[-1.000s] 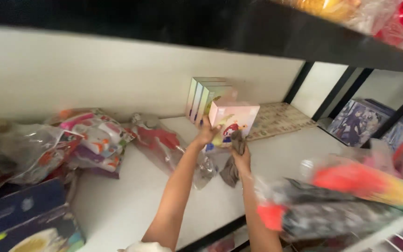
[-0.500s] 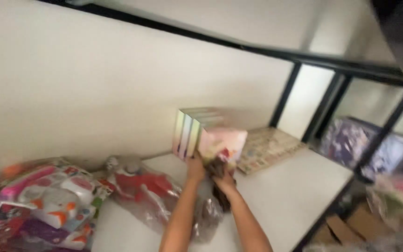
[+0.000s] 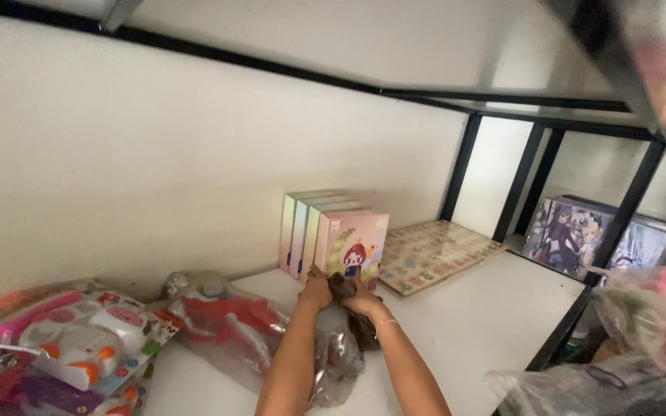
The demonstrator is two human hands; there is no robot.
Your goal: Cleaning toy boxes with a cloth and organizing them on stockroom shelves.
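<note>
On a white shelf (image 3: pixel 456 331), a row of upright pastel boxes (image 3: pixel 306 231) stands against the back wall. The front one is a pink box (image 3: pixel 352 246) with a cartoon figure on its face. My left hand (image 3: pixel 316 291) grips its lower left corner and my right hand (image 3: pixel 361 296) grips its lower right corner, so the box stands at the front of the row. A dark brown crumpled thing (image 3: pixel 348 320) lies between and under my wrists.
A red toy in clear plastic (image 3: pixel 221 320) lies left of my arms, with a colourful packaged toy set (image 3: pixel 79 339) further left. A flat patterned board (image 3: pixel 433 254) lies to the right. Black frame posts (image 3: pixel 464 166) divide the shelving. Bagged toys (image 3: pixel 641 331) crowd the lower right.
My hands carried the pink box back and set it upright at the front of the row of boxes. The camera moved closer and tilted up.
</note>
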